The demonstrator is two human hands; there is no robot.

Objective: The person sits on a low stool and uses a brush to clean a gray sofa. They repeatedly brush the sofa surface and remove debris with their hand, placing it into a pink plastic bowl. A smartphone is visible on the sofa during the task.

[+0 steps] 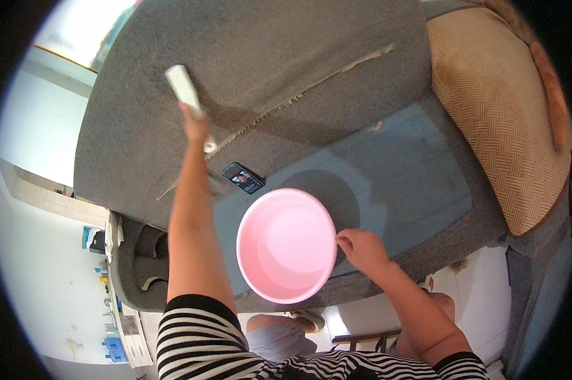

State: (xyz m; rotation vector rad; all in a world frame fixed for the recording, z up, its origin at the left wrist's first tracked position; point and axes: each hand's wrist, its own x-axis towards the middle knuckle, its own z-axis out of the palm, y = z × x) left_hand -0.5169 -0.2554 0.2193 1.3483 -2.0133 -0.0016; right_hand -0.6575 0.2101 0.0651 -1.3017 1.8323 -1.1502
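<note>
My left hand [196, 124] is wrapped around a white elongated object [183, 87], blurred, held over the grey sofa's backrest; its exact kind cannot be told. A pink plastic basin [293, 247] stands on the blue-grey sofa seat [423, 161] in front of me. At the basin's right rim is my right hand [361, 248], thumb and fingertips pinched on or against the edge. The basin shows nothing inside but a shadow. Just beyond it, a smartphone [243, 178] with a lit screen lies at the back of the seat.
A worn, frayed seam [290, 102] runs across the grey upholstery. On the right leans a tan woven-pattern cushion [495, 114], with orange fur along its far edge. A low white cabinet [136, 349] with bottles stands at the lower left. Below the sofa, a wooden stool part [362, 338] shows.
</note>
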